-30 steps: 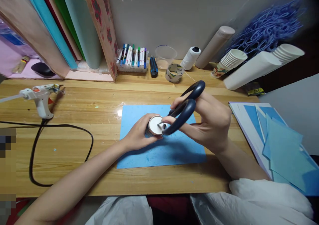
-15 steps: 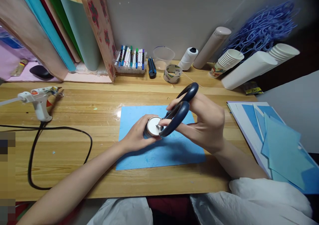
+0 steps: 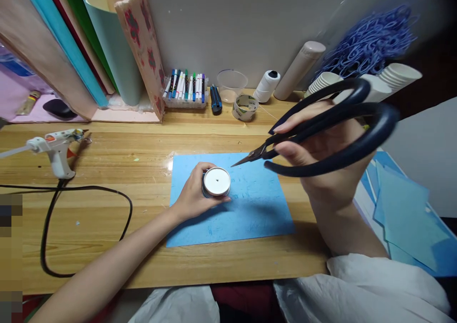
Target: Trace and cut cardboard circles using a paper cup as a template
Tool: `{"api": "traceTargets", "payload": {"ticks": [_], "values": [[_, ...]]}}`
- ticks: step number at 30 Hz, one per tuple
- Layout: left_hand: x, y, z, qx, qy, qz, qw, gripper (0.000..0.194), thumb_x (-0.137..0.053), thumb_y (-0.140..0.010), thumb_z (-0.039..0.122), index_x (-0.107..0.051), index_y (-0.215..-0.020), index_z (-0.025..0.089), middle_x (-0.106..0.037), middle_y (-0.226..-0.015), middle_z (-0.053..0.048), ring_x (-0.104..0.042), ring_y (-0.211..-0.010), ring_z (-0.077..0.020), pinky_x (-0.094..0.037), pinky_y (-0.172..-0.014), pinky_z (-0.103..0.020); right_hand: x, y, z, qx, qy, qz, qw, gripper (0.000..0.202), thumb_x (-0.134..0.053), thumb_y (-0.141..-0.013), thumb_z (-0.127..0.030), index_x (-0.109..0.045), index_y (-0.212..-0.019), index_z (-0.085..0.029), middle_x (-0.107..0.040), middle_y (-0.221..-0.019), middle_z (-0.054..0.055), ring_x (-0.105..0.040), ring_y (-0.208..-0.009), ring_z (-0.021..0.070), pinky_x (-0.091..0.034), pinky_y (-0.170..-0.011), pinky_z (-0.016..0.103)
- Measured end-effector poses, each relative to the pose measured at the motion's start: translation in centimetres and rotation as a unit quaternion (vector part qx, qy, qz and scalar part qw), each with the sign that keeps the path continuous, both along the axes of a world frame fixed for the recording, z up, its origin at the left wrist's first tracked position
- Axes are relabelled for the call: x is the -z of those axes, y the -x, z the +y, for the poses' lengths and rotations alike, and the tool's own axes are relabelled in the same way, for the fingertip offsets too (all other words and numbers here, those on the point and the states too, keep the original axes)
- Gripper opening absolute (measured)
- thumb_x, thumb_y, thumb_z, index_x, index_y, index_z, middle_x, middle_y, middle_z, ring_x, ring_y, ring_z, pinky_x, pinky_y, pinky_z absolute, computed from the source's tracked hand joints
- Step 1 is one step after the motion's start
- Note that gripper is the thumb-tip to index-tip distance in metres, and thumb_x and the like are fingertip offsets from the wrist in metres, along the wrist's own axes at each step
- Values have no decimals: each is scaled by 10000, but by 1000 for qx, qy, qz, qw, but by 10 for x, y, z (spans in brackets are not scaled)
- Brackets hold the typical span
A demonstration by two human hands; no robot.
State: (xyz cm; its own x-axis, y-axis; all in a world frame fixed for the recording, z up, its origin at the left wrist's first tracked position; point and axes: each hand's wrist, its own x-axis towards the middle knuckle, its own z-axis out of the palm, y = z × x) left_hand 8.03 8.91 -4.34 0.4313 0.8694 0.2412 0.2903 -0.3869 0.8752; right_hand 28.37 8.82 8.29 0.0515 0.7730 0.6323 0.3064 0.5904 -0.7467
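Note:
My left hand (image 3: 194, 192) is wrapped round a small round cup (image 3: 217, 181) on the blue sheet (image 3: 257, 194). The cup's white round top faces up and shows a small dark hole near its middle. Raised to the right, my right hand (image 3: 321, 146) grips black-handled scissors (image 3: 300, 137). Their blades are together and point left, with the tip above the sheet, apart from the cup.
A glue gun (image 3: 59, 151) with a black cable lies at the left. Along the back stand markers (image 3: 185, 87), a cutter (image 3: 216, 100), a tape roll (image 3: 245, 107), and a thread spool (image 3: 267, 85). Blue paper pieces (image 3: 407, 208) lie at the right.
My right hand has lifted the scissors off the cup's top and moved them up and to the right. The hole in the top now shows. My left hand still holds the cup.

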Motion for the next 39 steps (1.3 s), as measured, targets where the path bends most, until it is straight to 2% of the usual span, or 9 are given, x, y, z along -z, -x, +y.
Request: {"api": "traceTargets", "payload": {"ticks": [5, 10, 15, 18, 22, 26, 31, 36, 39], "values": [[0, 2, 5, -68, 138, -126, 980, 654, -748, -654, 486, -403, -1151, 237, -537, -1117, -63, -556, -1026, -219, -457, -909, -387, 3, -14, 13, 12, -51, 75, 996, 128, -705, -767, -315, -670, -862, -236, -592, -832, 32, -599, -735, 162, -532, -608, 277], [-5, 5, 12, -66, 229, -161, 958, 539, -482, -873, 494, -291, -1337, 299, -555, -1156, -75, -579, -1030, -209, -482, -895, -408, 27, -31, 17, 20, 49, 116, 992, 100, -643, -819, -372, -643, -864, -283, -621, -846, 17, -612, -686, 157, -538, -575, 275], [-17, 16, 9, -36, 7, 76, 996, 483, -527, -854, 329, -395, -1314, 261, -289, -1449, -112, -275, -1357, -289, -314, -1067, -522, 63, -47, 15, 30, 152, 270, 950, 115, -650, -818, -354, -629, -823, -242, -626, -820, -20, -624, -703, 108, -573, -610, 225], [-29, 19, 5, 94, -152, 162, 970, 814, -565, -731, 158, -168, -1435, 262, -198, -1523, -102, -138, -1410, -295, -139, -1134, -566, 83, -54, 13, 56, 184, 380, 905, 175, -728, -748, -349, -632, -799, -213, -640, -815, -35, -632, -748, 81, -580, -697, 197], [-42, 3, 0, 219, -215, 278, 910, 905, -488, -656, 30, -126, -1456, 245, -278, -1520, -44, -133, -1424, -247, -19, -1162, -531, 100, -66, 10, 88, 220, 509, 827, 247, -809, -655, -303, -599, -689, -177, -650, -701, -48, -635, -652, 59, -580, -681, 155], [-45, -28, 7, 169, -256, 341, 888, 780, -422, -721, -13, -208, -1430, 233, -436, -1409, -76, -363, -1325, -225, -125, -1157, -491, 105, -78, 10, 114, 261, 584, 760, 240, -778, -706, -285, -577, -651, -165, -633, -610, -53, -631, -552, 56, -583, -586, 123], [-44, -53, 29, 135, -251, 344, 895, 568, -573, -717, 127, -415, -1259, 194, -540, -1265, -144, -515, -1144, -311, -409, -955, -482, 101, -86, 9, 106, 259, 619, 734, 179, -726, -770, -267, -595, -691, -176, -647, -621, -47, -653, -557, 71, -597, -574, 135], [-37, -38, 29, 11, -101, 124, 987, 620, -710, -657, 304, -378, -1176, 232, -562, -1132, -97, -556, -1031, -272, -468, -861, -428, 94, -86, 4, 79, 258, 611, 744, 232, -742, -753, -273, -569, -634, -174, -653, -625, -46, -658, -590, 62, -592, -613, 108], [-31, -22, 20, -46, -9, 10, 999, 615, -720, -655, 344, -359, -1140, 230, -526, -1113, -77, -557, -1025, -239, -471, -873, -397, 91, -81, 1, 72, 279, 614, 735, 228, -744, -751, -274, -576, -639, -168, -662, -648, -42, -661, -605, 57, -592, -633, 107]]}}
